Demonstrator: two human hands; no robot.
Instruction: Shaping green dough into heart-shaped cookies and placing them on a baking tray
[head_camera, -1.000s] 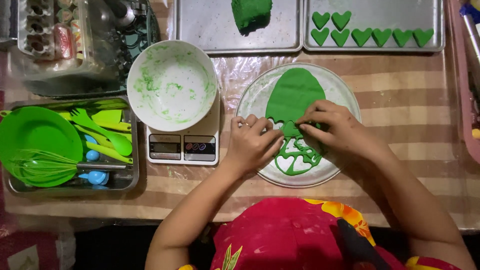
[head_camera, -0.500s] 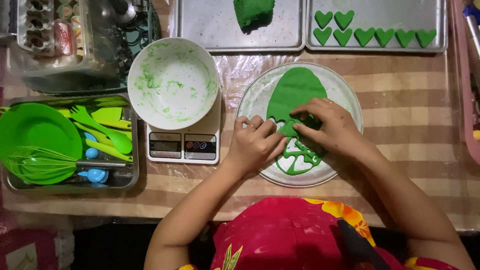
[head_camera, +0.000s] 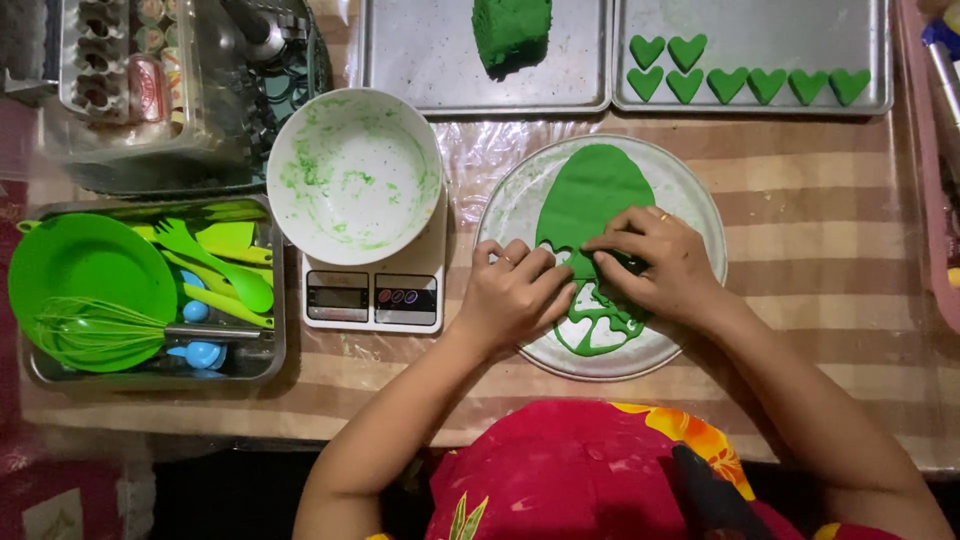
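Observation:
A flat sheet of green dough (head_camera: 592, 195) lies on a round white plate (head_camera: 690, 190); its near end has heart-shaped holes cut in it. My left hand (head_camera: 515, 295) rests on the plate's left side with its fingertips on the dough. My right hand (head_camera: 655, 265) presses down on the dough's middle, fingers curled; whatever is under them is hidden. Several green dough hearts (head_camera: 745, 72) sit on a metal baking tray (head_camera: 790, 35) at the back right.
A lump of green dough (head_camera: 510, 30) sits on a second metal tray (head_camera: 420, 60). A white bowl smeared green (head_camera: 355, 175) stands on a kitchen scale (head_camera: 372, 297). A metal tray (head_camera: 255, 365) at left holds green utensils, a whisk (head_camera: 95, 330) and a plate.
Both hands have shifted slightly on the dough; my right hand's fingers have drawn closer to the left hand over the cut area.

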